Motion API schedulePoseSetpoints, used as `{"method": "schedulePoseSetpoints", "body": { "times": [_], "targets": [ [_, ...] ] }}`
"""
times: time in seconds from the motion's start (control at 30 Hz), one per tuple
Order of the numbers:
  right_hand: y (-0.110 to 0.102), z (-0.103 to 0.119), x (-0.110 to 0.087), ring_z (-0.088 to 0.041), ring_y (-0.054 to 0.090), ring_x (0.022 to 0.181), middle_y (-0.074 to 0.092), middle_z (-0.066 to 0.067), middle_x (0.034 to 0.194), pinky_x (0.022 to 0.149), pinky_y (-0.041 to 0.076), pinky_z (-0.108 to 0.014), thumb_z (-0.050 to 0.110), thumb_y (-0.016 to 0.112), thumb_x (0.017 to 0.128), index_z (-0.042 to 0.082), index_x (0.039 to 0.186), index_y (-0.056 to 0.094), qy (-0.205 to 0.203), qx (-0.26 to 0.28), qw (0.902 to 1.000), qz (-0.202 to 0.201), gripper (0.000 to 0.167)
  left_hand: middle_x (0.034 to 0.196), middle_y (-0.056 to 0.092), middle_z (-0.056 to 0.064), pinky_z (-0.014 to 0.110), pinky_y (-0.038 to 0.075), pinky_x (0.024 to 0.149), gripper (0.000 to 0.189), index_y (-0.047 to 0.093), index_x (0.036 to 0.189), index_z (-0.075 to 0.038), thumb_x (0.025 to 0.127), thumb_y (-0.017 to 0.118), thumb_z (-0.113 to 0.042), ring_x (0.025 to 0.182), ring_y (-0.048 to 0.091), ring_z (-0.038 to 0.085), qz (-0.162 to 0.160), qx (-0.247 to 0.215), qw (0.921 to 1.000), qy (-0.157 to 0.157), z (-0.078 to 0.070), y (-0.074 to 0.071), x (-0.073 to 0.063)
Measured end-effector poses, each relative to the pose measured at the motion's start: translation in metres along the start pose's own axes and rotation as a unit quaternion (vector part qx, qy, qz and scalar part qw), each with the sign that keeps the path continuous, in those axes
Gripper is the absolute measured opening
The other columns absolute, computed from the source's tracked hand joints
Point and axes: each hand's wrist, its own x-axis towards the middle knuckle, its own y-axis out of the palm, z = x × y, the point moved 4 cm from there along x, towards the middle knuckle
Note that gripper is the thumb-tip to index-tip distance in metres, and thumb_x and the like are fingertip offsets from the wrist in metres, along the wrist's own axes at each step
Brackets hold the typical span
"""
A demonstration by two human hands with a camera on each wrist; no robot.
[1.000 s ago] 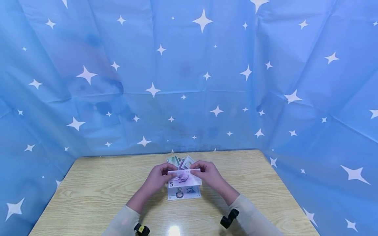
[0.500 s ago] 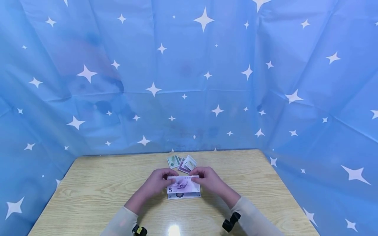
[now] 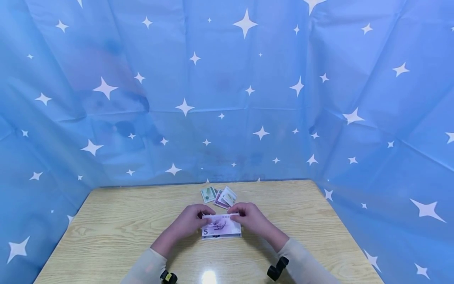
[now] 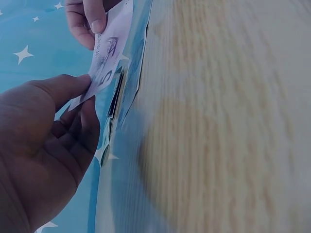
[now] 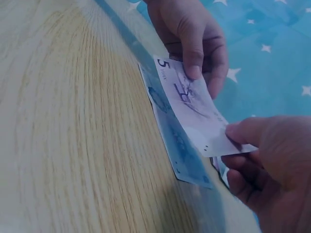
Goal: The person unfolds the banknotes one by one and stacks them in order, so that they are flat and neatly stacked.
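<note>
A purple banknote (image 3: 221, 225) marked with a 5 is stretched flat between both hands. My left hand (image 3: 192, 220) pinches its far left corner, thumb on the printed face. At the far right corner my right hand (image 3: 251, 219) grips it the same way, as the right wrist view also shows. Beneath it, a bluish banknote (image 5: 172, 138) lies flat on the table; the right wrist view shows a gap between the two notes. In the head view the purple note covers nearly all of the bluish one.
Several folded or overlapping banknotes lie just beyond the hands, among them a green note (image 3: 208, 194) and a pale note (image 3: 228, 196). They rest on the wood-grain table (image 3: 134, 221). A blue curtain with white stars (image 3: 227, 98) hangs behind the table and along its sides.
Both hands have brought the purple banknote nearer the body and lower, so it now overlaps almost the whole bluish banknote. The notes behind show more fully than before.
</note>
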Motion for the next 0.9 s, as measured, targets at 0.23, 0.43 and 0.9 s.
{"method": "schedulePoseSetpoints", "body": {
  "times": [0.23,0.43,0.9],
  "targets": [
    [0.0009,-0.0052,0.0001,-0.013,0.055,0.076,0.072,0.004,0.092,0.066,0.048,-0.027,0.008,0.076,0.105,0.016,0.112,0.083,0.000,-0.012,0.9999,0.004,0.013,0.110,0.074,-0.006,0.034,0.055,0.082,0.021,0.082,0.122,-0.013,0.103,0.077,-0.007,0.095,0.064,0.013,0.016,0.032,0.9993,0.009,-0.0010,0.0030,0.0019],
    [0.0023,-0.0062,-0.0008,-0.011,0.056,0.076,0.074,0.005,0.094,0.068,0.049,-0.026,0.007,0.076,0.104,0.012,0.112,0.083,-0.009,-0.015,0.9998,0.005,0.012,0.108,0.074,-0.008,0.034,0.055,0.081,0.020,0.082,0.122,-0.014,0.103,0.077,-0.008,0.093,0.064,0.011,0.024,0.043,0.9987,0.015,0.0008,0.0042,0.0034],
    [0.0073,-0.0070,-0.0021,-0.011,0.063,0.087,0.076,0.002,0.105,0.077,0.055,-0.028,0.005,0.078,0.102,0.012,0.111,0.083,-0.017,-0.032,0.9993,-0.004,0.012,0.106,0.072,-0.007,0.038,0.055,0.085,0.019,0.081,0.120,-0.013,0.102,0.078,-0.007,0.094,0.063,0.012,0.034,0.068,0.9971,0.004,0.0005,0.0072,0.0038]
  ]
}}
